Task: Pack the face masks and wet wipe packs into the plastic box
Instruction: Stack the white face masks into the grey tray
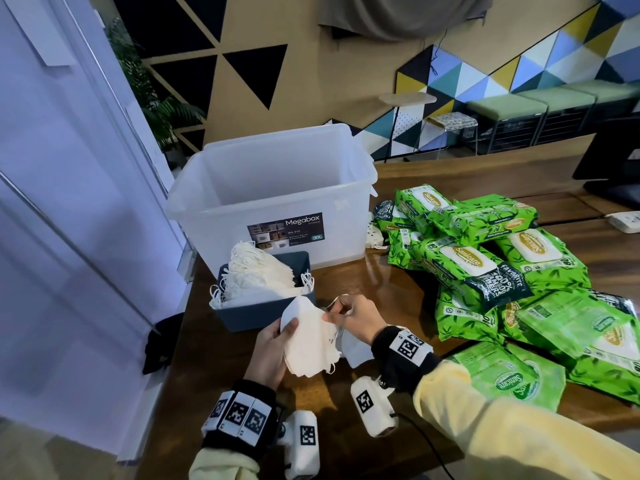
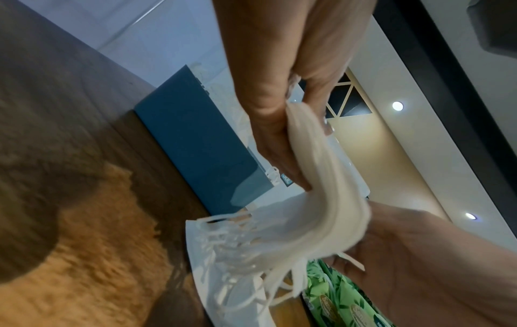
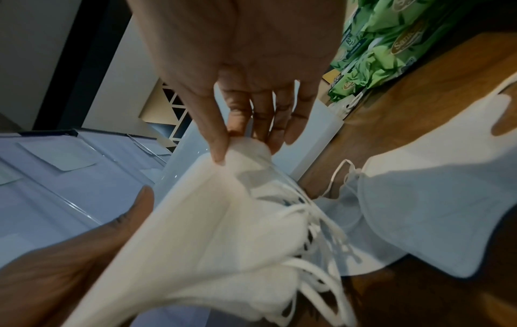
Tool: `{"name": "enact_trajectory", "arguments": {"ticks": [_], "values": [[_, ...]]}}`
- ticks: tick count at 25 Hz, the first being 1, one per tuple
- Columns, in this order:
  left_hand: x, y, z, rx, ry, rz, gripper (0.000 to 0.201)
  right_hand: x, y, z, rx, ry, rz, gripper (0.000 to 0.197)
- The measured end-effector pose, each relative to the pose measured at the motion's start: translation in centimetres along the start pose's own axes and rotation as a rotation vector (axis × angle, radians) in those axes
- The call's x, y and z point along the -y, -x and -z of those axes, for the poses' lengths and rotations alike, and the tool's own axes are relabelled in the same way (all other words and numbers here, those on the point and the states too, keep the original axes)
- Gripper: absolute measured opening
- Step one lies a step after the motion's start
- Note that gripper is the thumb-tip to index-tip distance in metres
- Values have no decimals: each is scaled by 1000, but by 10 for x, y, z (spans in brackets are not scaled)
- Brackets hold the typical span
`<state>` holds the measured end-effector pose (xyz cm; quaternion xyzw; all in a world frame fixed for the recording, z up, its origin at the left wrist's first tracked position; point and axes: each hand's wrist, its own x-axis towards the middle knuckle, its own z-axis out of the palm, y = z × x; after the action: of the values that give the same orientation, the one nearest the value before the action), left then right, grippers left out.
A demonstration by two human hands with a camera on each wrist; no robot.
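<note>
From the head view, low in the centre of the frame, the left hand (image 1: 272, 351) cups a stack of white face masks (image 1: 310, 341), thumb curled over its near edge, while the right hand (image 1: 353, 317) pinches the stack's top corner. One loose mask (image 1: 356, 349) lies on the tabletop (image 1: 346, 271) just below the right wrist. Above the hands, a blue tray (image 1: 266, 306) is heaped with more masks. Behind it stands the clear plastic box (image 1: 277, 188), its label reading "Megabox Storage" and "30L". The right half of the frame is piled with green wet wipe packs (image 1: 502, 265) marked "Sanicare" and "80". A wall of coloured triangles fills the upper right.

In the left wrist view, the left hand (image 2: 279, 121) grips the stack (image 2: 321, 210) between thumb and fingers; the blue tray (image 2: 196, 143) sits mid-frame on dark wood.

In the right wrist view, the right hand (image 3: 246, 77) nips the stack (image 3: 209, 232) with thumb and fingertips, and the loose mask (image 3: 433, 210) rests at the right.
</note>
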<state>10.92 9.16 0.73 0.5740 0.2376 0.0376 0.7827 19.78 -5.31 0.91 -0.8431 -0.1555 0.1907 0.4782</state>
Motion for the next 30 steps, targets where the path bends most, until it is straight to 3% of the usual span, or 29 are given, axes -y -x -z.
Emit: {"name": "enact_trajectory", "arguments": {"ticks": [7, 10, 13, 15, 16, 18, 21, 23, 25, 28, 30], "values": [[0, -3, 3, 6, -84, -34, 15, -6, -9, 9, 54, -56, -16, 24], [-6, -3, 14, 5, -110, -32, 19, -39, -35, 29, -10, 201, -57, 4], [-9, -7, 23, 5, -106, -17, 22, -72, -47, 31, 134, 683, -184, 41], [-9, -10, 25, -9, -81, -7, 23, -83, -47, 27, 187, 845, -215, 62], [-9, -11, 26, -19, -63, 1, 23, -83, -46, 26, 198, 875, -214, 63], [-8, -12, 28, -33, -29, 23, 23, -79, -41, 28, 181, 848, -213, 56], [-9, -11, 32, -58, -10, 39, 22, -56, -28, 39, 92, 615, -227, 41], [-9, -12, 34, -95, -22, 33, 25, -31, -15, 47, 21, 482, -110, 33], [-7, -14, 30, -117, -35, 29, 27, -4, -4, 48, -76, 517, 60, 30], [-6, -11, 10, -104, -25, 22, 23, 27, 9, 22, -314, 598, 517, 29], [-6, -9, 1, -98, -4, 20, 21, 21, 11, -5, -282, 706, 760, 48]]}}
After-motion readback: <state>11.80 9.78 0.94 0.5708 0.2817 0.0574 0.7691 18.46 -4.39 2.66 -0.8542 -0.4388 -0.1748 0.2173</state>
